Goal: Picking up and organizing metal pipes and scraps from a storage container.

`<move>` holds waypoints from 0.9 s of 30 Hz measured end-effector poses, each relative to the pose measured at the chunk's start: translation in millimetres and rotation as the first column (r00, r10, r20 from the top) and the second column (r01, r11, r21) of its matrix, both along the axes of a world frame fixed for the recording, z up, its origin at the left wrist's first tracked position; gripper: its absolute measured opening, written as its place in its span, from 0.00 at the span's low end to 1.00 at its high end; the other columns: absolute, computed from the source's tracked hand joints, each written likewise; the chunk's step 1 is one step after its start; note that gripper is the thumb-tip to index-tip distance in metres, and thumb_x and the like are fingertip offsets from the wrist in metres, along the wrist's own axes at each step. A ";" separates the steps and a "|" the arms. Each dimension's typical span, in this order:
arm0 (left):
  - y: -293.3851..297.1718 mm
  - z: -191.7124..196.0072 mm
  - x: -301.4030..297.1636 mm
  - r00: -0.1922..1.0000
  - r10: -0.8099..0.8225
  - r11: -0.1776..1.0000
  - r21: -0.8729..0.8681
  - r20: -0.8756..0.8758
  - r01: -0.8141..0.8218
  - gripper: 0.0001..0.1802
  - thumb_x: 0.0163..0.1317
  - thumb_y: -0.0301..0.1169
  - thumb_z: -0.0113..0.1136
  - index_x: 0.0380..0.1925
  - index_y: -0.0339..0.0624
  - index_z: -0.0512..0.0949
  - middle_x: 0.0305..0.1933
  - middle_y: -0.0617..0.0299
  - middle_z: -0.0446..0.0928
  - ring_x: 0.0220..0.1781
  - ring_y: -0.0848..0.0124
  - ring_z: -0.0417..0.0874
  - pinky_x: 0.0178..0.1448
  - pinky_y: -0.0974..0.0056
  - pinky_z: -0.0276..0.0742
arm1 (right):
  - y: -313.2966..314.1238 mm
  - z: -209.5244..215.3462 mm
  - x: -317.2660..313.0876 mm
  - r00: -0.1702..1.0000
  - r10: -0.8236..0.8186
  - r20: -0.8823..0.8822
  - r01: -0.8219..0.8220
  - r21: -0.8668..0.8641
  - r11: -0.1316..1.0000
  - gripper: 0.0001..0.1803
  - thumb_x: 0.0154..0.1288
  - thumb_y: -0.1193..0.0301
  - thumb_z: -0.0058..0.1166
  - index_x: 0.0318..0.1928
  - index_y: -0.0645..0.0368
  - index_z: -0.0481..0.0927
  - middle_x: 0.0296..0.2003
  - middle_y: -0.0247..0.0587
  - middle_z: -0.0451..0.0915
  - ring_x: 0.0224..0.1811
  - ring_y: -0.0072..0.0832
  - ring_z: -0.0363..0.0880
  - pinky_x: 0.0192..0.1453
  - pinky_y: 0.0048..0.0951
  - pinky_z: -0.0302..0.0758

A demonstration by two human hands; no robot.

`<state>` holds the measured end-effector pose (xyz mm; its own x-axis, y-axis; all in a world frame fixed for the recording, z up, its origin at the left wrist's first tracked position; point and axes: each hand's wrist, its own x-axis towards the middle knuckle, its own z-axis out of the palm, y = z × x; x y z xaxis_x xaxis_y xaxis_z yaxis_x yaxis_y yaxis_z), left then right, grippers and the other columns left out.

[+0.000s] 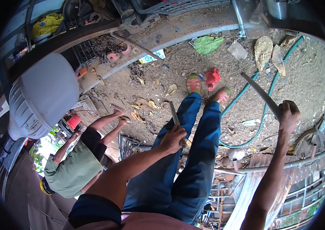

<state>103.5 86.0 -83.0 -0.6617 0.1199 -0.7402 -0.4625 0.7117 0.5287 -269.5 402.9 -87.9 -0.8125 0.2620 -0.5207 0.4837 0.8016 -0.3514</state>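
Observation:
My left hand (173, 140) is closed round a short grey metal pipe (173, 112), held over my left thigh. One end of it points away from me and the other shows just below my fist. Out to the right, my right hand (290, 115) grips the near end of a longer grey pipe (260, 92), which slants up and to the left above the ground. The two pipes are apart. Between my sandalled feet lies a red, stubby metal-looking object (212, 79) whose kind I cannot make out.
A green hose (264, 111) loops over the dirt at right. At left, a person in a green shirt (70, 165) sits near a large white bulb (47, 92). A metal beam (185, 40) curves across the back. Wire racks (304, 191) stand at lower right.

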 end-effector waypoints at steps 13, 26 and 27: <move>2.5 3.9 4.2 0.999 -0.040 0.999 -0.020 -0.026 0.039 0.14 0.58 0.31 0.67 0.40 0.43 0.72 0.48 0.60 0.70 0.61 0.54 0.70 0.56 0.51 0.75 | 4.1 3.3 2.0 0.999 -0.049 0.021 0.048 0.029 0.998 0.17 0.57 0.59 0.52 0.35 0.56 0.89 0.31 0.41 0.87 0.29 0.30 0.82 0.43 0.37 0.78; 4.0 3.3 6.6 0.999 -0.046 0.998 -0.032 0.005 0.046 0.14 0.58 0.32 0.67 0.39 0.44 0.72 0.51 0.60 0.72 0.64 0.51 0.70 0.60 0.50 0.74 | 11.2 1.5 2.9 0.993 -0.110 0.043 0.111 -0.014 0.994 0.19 0.58 0.58 0.54 0.37 0.59 0.89 0.29 0.39 0.87 0.31 0.29 0.83 0.44 0.33 0.78; 4.1 3.6 7.2 0.999 -0.049 0.998 -0.029 0.007 0.050 0.14 0.58 0.32 0.67 0.39 0.44 0.72 0.51 0.60 0.72 0.64 0.51 0.70 0.60 0.50 0.74 | 6.6 4.8 3.8 0.991 -0.119 0.058 0.120 -0.006 0.993 0.19 0.58 0.58 0.54 0.37 0.59 0.89 0.29 0.39 0.87 0.32 0.29 0.83 0.44 0.34 0.78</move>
<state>110.7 90.2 -79.4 -0.6511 0.1306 -0.7477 -0.4293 0.7489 0.5047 -265.7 409.5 -83.0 -0.7445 0.3501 -0.5685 0.5953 0.7337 -0.3277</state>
